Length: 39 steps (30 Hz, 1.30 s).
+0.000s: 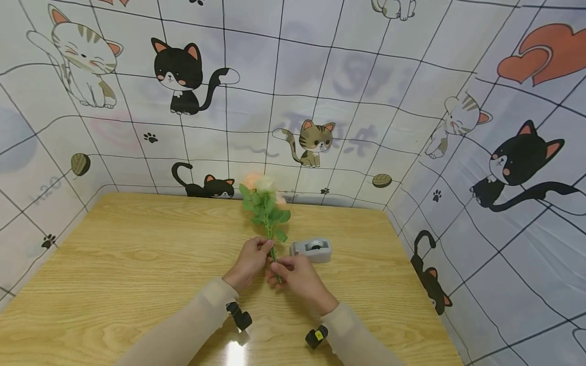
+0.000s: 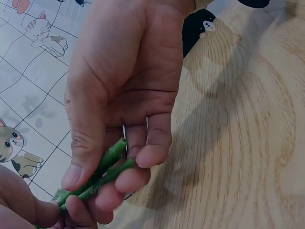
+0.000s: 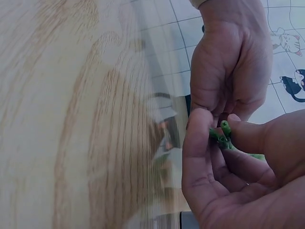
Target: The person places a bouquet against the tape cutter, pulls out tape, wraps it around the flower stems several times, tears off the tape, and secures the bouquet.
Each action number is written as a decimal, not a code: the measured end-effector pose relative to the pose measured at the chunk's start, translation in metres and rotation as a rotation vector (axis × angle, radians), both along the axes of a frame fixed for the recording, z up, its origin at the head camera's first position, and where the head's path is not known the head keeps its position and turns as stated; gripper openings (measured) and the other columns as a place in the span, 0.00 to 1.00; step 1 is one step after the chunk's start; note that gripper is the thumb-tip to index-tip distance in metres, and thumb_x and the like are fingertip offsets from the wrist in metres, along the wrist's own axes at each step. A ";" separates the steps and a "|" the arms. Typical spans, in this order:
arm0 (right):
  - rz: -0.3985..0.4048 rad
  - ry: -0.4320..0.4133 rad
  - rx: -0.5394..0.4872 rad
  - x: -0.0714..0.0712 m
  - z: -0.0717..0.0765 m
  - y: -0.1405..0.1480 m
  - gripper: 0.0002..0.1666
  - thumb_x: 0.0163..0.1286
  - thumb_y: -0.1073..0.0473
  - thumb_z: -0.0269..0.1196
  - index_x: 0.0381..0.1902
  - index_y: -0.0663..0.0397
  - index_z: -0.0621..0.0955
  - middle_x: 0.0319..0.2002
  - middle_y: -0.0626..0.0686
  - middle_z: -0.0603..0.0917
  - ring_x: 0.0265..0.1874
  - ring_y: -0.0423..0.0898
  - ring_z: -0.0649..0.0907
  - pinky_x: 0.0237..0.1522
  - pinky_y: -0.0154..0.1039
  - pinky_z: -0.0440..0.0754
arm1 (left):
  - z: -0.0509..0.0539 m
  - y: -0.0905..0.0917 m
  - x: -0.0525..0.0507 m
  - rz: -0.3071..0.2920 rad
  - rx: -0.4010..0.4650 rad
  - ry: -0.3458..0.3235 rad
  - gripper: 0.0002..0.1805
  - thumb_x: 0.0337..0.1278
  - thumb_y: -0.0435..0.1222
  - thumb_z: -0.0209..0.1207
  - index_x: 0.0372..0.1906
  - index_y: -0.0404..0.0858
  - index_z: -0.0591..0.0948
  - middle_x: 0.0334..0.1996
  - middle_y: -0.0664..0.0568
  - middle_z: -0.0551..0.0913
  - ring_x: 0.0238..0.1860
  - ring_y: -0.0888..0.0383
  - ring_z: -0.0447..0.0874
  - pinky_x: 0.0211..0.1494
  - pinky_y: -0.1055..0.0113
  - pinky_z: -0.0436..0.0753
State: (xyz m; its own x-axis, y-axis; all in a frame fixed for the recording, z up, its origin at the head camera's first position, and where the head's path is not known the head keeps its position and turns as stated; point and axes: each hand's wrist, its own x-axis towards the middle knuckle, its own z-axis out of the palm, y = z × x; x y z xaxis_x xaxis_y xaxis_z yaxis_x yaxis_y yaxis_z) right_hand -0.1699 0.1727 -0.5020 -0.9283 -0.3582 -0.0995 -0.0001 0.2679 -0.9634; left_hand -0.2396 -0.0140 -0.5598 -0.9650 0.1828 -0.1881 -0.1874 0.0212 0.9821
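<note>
A small bunch of flowers (image 1: 265,185), peach and cream with green leaves, points toward the back of the table in the head view. My left hand (image 1: 249,262) pinches the stems below the leaves. Closer to the cut ends, my right hand (image 1: 299,279) holds the same stems between thumb and fingers. In the left wrist view the green stems (image 2: 102,174) lie across the right hand's fingers under its thumb, with the left hand (image 2: 24,202) at the lower left. The right wrist view shows the stem ends (image 3: 224,131) by the right thumb.
A grey-white tape dispenser (image 1: 316,249) stands on the wooden table (image 1: 151,249), just right of the stems. Cloth walls (image 1: 256,112) printed with cats and grid lines enclose the back and sides. Small black cameras (image 1: 239,316) sit on both wrists.
</note>
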 end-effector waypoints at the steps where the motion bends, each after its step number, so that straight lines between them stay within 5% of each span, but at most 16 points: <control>1: -0.007 0.006 0.007 0.000 0.000 0.000 0.18 0.92 0.60 0.64 0.55 0.74 0.92 0.44 0.71 0.95 0.38 0.47 0.93 0.41 0.39 0.96 | 0.008 0.001 0.005 0.004 0.000 -0.011 0.20 0.95 0.44 0.58 0.68 0.30 0.82 0.50 0.46 0.88 0.45 0.54 0.88 0.48 0.65 0.87; 6: -0.058 0.011 0.038 -0.001 -0.001 0.003 0.15 0.89 0.61 0.68 0.54 0.71 0.93 0.40 0.70 0.95 0.31 0.41 0.86 0.34 0.33 0.87 | 0.046 0.007 0.028 0.022 -0.034 0.000 0.21 0.98 0.38 0.52 0.71 0.23 0.80 0.54 0.38 0.88 0.47 0.53 0.88 0.54 0.62 0.88; 9: -0.085 0.011 0.052 -0.002 -0.002 0.004 0.15 0.89 0.59 0.69 0.53 0.69 0.94 0.41 0.69 0.96 0.29 0.39 0.85 0.32 0.31 0.84 | 0.056 0.009 0.034 0.038 -0.036 -0.007 0.21 0.99 0.37 0.51 0.72 0.23 0.80 0.54 0.38 0.88 0.47 0.52 0.87 0.55 0.60 0.88; 12: -0.103 0.015 0.061 -0.003 -0.003 0.003 0.15 0.88 0.59 0.70 0.53 0.68 0.95 0.41 0.67 0.97 0.28 0.38 0.84 0.30 0.31 0.83 | 0.056 0.009 0.033 0.044 -0.037 -0.008 0.21 0.98 0.38 0.52 0.72 0.24 0.81 0.53 0.39 0.88 0.47 0.51 0.88 0.56 0.58 0.89; 13: -0.108 0.016 0.065 -0.003 -0.003 0.003 0.15 0.88 0.59 0.71 0.53 0.68 0.95 0.41 0.67 0.97 0.28 0.37 0.84 0.30 0.30 0.83 | 0.040 0.007 0.026 0.030 -0.014 0.028 0.22 0.98 0.40 0.54 0.71 0.26 0.82 0.52 0.42 0.88 0.46 0.53 0.88 0.55 0.60 0.89; 19: -0.127 0.047 0.096 -0.001 -0.001 0.002 0.14 0.86 0.58 0.72 0.52 0.65 0.97 0.40 0.66 0.98 0.24 0.37 0.83 0.27 0.29 0.80 | 0.028 0.003 0.021 0.007 -0.003 0.074 0.23 0.96 0.44 0.58 0.67 0.26 0.85 0.47 0.45 0.90 0.46 0.54 0.90 0.50 0.65 0.91; 20: -0.129 0.051 0.101 -0.001 -0.001 0.001 0.14 0.86 0.58 0.72 0.52 0.64 0.97 0.40 0.65 0.98 0.24 0.37 0.83 0.26 0.28 0.79 | 0.043 0.004 0.028 0.019 -0.025 0.039 0.22 0.96 0.41 0.57 0.68 0.24 0.84 0.47 0.42 0.90 0.47 0.52 0.90 0.51 0.64 0.92; 23: -0.133 0.061 0.105 0.000 0.000 0.001 0.14 0.86 0.57 0.73 0.51 0.64 0.97 0.39 0.65 0.98 0.23 0.37 0.82 0.26 0.29 0.77 | 0.053 0.004 0.034 0.031 -0.040 0.028 0.22 0.96 0.40 0.57 0.68 0.23 0.84 0.47 0.41 0.91 0.48 0.51 0.91 0.51 0.66 0.92; 31: -0.147 0.072 0.102 -0.001 -0.001 -0.001 0.14 0.86 0.57 0.73 0.48 0.65 0.97 0.37 0.66 0.97 0.23 0.38 0.82 0.26 0.28 0.78 | 0.049 0.002 0.031 0.047 -0.036 0.056 0.23 0.95 0.41 0.59 0.65 0.22 0.87 0.39 0.45 0.92 0.40 0.58 0.91 0.44 0.70 0.91; 39: -0.176 0.095 0.112 0.000 -0.002 -0.004 0.14 0.85 0.58 0.74 0.46 0.65 0.97 0.36 0.64 0.97 0.26 0.38 0.86 0.29 0.28 0.82 | 0.057 0.006 0.035 0.093 -0.114 0.036 0.22 0.91 0.44 0.65 0.57 0.26 0.92 0.36 0.44 0.94 0.34 0.60 0.89 0.47 0.63 0.90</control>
State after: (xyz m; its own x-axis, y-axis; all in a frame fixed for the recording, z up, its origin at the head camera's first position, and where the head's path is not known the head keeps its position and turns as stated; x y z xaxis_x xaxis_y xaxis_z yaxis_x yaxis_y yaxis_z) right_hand -0.1695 0.1692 -0.5042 -0.9827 -0.1812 -0.0390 -0.0327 0.3767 -0.9258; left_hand -0.2047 -0.0081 -0.5024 -0.9833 0.0722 -0.1671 -0.1581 0.1170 0.9805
